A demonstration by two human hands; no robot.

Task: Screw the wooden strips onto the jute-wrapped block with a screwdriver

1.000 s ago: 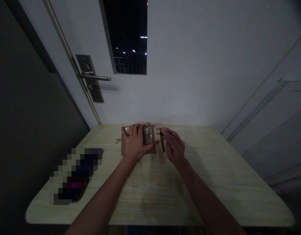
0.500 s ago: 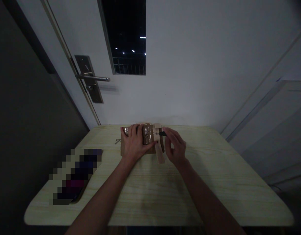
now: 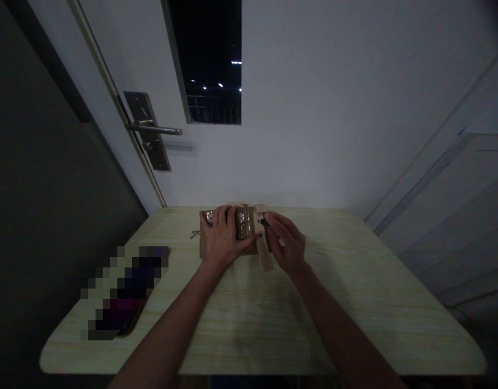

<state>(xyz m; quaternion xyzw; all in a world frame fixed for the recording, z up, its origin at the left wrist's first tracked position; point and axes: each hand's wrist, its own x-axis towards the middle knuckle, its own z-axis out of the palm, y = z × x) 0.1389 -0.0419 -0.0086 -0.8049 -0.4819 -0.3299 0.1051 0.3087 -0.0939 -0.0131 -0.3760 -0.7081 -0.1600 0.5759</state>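
Observation:
A brown cardboard piece (image 3: pixel 252 249) with shiny clear tape (image 3: pixel 243 222) lies near the back of the table. Across its right part runs a pale flat strip (image 3: pixel 264 255), one end of which sticks out past the front edge. My left hand (image 3: pixel 221 237) lies on the cardboard with fingers spread, its thumb reaching to the strip. Pinched in my right hand (image 3: pixel 290 240) is a short black tool (image 3: pixel 265 222) with a thin metal tip at the strip; its exact kind is hard to make out.
Thin metal pins or screws (image 3: pixel 195 234) lie left of the cardboard. A blurred-out dark flat object (image 3: pixel 129 294) rests on the left of the wood-patterned table (image 3: pixel 241 329). Behind stands a white door (image 3: pixel 314 119) with a metal handle (image 3: pixel 157 129) and a dark window.
My right hand has moved slightly left, closer to the strip, and its fingers now cover more of the black tool. My left hand and the cardboard stay in place.

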